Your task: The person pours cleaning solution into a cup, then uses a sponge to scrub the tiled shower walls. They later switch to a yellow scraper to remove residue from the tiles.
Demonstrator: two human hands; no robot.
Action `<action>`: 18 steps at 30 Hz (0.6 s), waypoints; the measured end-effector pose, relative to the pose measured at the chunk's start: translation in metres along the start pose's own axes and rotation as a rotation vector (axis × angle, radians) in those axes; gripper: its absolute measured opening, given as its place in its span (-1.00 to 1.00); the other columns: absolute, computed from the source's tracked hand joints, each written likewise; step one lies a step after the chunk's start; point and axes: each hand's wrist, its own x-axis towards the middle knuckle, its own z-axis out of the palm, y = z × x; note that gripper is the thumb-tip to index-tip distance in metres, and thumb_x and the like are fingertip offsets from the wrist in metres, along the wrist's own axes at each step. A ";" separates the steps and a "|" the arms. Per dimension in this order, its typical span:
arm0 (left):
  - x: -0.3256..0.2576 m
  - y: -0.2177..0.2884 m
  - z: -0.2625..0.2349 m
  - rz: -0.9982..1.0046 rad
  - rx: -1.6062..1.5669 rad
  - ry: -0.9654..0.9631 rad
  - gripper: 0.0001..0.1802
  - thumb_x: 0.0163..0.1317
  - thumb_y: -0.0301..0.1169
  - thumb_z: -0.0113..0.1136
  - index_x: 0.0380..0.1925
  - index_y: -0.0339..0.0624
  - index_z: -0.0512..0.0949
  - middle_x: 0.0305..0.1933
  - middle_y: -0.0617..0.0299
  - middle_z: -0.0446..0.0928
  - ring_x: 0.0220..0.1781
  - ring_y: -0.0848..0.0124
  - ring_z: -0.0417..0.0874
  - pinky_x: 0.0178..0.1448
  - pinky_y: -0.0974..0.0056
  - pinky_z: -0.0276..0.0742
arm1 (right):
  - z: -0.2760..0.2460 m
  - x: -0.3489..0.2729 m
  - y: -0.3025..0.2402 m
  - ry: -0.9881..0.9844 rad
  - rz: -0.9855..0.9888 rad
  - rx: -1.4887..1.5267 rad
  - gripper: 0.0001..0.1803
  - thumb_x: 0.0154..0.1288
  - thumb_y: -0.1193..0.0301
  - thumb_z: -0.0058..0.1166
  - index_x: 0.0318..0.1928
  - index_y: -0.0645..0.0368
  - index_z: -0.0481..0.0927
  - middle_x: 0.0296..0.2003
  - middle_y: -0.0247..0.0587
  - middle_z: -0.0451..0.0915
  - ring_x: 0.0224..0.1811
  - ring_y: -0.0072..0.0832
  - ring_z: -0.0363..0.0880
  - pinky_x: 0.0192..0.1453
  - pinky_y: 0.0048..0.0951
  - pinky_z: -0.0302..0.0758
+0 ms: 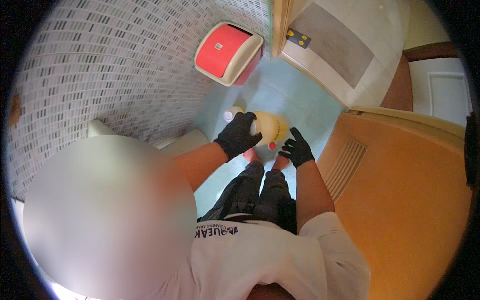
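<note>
Both hands wear black gloves and meet over a yellow bottle [271, 127] held out above the pale green floor [295, 97]. The left hand [239, 134] is wrapped around the bottle's left side, its fingers curled closed over the body so that the bottle lies tilted in its grip. The right hand [297, 147] sits just to the right of and slightly below the bottle, fingers half spread and bent; its fingertips reach toward the small red cap [272, 146] at the bottle's lower end, but I cannot tell whether they touch it or grip anything. Just beyond the left hand, touching the bottle's far side as seen from above, a white round cap [229, 115] of another container shows. Farther ahead of both hands a bin with a red swing lid [227, 51] stands against the mosaic-tiled wall [110, 65]. To the right of the right hand is an orange door [405, 200] with a louvred vent.
</note>
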 end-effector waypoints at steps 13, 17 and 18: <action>0.034 -0.232 0.223 -0.572 0.065 -0.222 -0.37 0.01 -0.30 0.20 0.11 -0.16 0.22 0.09 -0.29 0.27 0.03 -0.17 0.45 0.06 -0.01 0.46 | -0.185 -0.013 0.037 0.374 0.119 -0.482 -0.54 0.20 0.17 0.09 0.13 -0.12 0.48 -0.18 -0.38 0.48 -0.17 -0.45 0.45 -0.10 -0.28 0.50; 0.030 -0.264 0.259 -0.514 0.089 -0.171 -0.40 -0.03 -0.36 0.21 0.06 -0.14 0.26 0.00 -0.22 0.31 0.01 -0.14 0.46 0.02 -0.03 0.47 | -0.196 -0.010 0.069 0.379 0.219 -0.511 -0.52 0.20 0.24 0.08 0.17 -0.12 0.45 -0.19 -0.36 0.50 -0.16 -0.47 0.46 -0.02 -0.28 0.43; 0.030 -0.270 0.269 -0.541 0.079 -0.186 -0.40 -0.03 -0.37 0.21 0.07 -0.14 0.25 -0.02 -0.21 0.31 0.01 -0.14 0.46 0.02 -0.02 0.47 | -0.195 -0.009 0.077 0.370 0.241 -0.512 -0.51 0.20 0.25 0.08 0.18 -0.11 0.44 -0.19 -0.36 0.50 -0.15 -0.47 0.46 0.00 -0.28 0.41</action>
